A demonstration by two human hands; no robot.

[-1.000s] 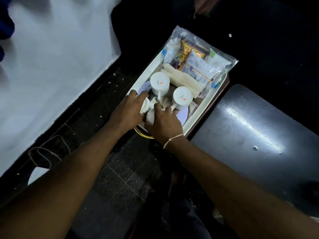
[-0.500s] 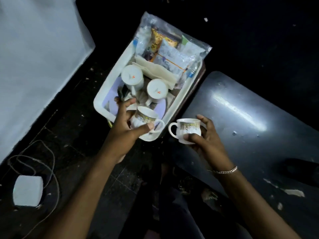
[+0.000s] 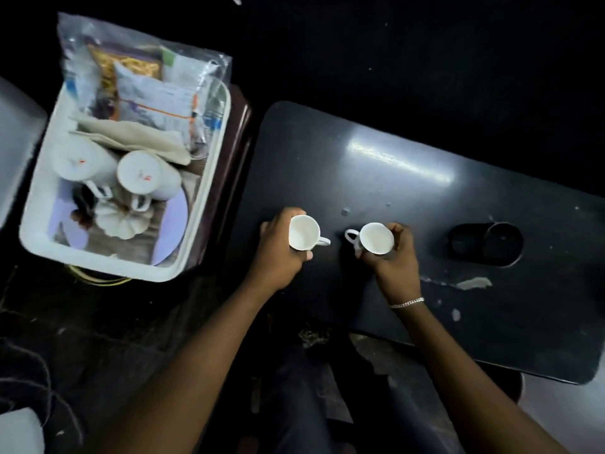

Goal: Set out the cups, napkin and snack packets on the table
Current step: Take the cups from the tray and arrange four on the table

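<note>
Two cups were upright in my hands over the dark counter [image 3: 409,152], their handles pointing toward each other across a small gap. My left hand [image 3: 278,247] had its fingers curled around the outside of the left cup [image 3: 303,232], and my right hand [image 3: 393,253] had its fingers wrapped around the right cup [image 3: 375,238] the same way. I could not tell whether either base had met the surface yet.

To finish the step well, I judged I should lower both cups straight down, keep them level, and loosen my fingers only once each base sat flat. The handles were near enough to knock, so a little more room between them seemed wise.

Well off to my left, the white tray [image 3: 39,191] held two more cups [image 3: 140,173] turned upside down, with the beige napkin [image 3: 131,136] folded behind them and the snack packets [image 3: 144,80] in a clear bag at the far end. A dark sunken holder [image 3: 486,244] on the counter lay to my right, well clear of the cups.
</note>
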